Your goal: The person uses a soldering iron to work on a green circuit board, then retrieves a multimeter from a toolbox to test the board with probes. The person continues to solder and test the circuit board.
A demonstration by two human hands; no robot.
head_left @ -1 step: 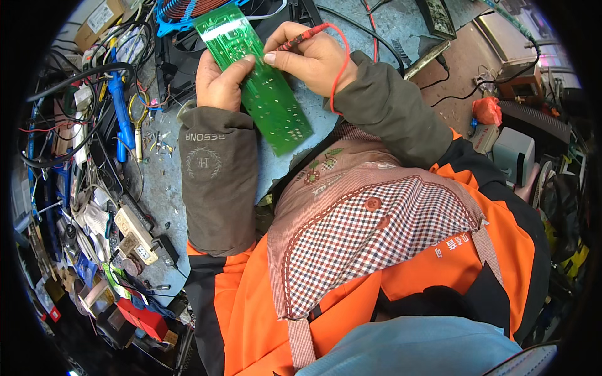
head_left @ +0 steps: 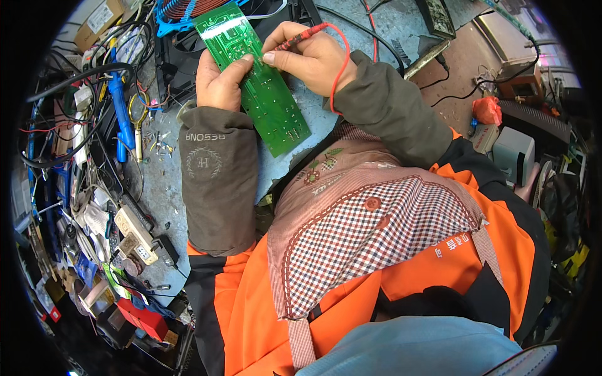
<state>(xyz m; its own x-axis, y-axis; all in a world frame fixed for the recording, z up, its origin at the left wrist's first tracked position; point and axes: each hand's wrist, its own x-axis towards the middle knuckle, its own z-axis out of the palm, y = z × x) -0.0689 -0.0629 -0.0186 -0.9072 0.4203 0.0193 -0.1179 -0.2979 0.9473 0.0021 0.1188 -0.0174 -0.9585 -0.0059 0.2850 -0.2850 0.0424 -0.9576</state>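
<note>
A long green circuit board point(head_left: 273, 111) is held at a slant over the blue-grey bench, its solder side showing. My left hand point(head_left: 221, 80) grips the board's left edge, thumb pressed flat on its face and fingers behind. My right hand point(head_left: 313, 59) is closed in a pinch round a red test probe point(head_left: 295, 41), close to the board's right edge. A red lead point(head_left: 347, 59) loops from the probe down past my right wrist. The probe's tip is too small to make out, so I cannot tell whether it touches the board.
Beyond the board lies a copper coil in a blue frame point(head_left: 182, 14) on a black housing. At left are a blue soldering tool point(head_left: 120, 113), pliers point(head_left: 137, 119), a white power strip point(head_left: 135, 235) and tangled cables. A dark open box point(head_left: 437, 19) stands far right.
The board has tilted slightly, and the glare on it has changed. Both hands keep their grips almost in place.
</note>
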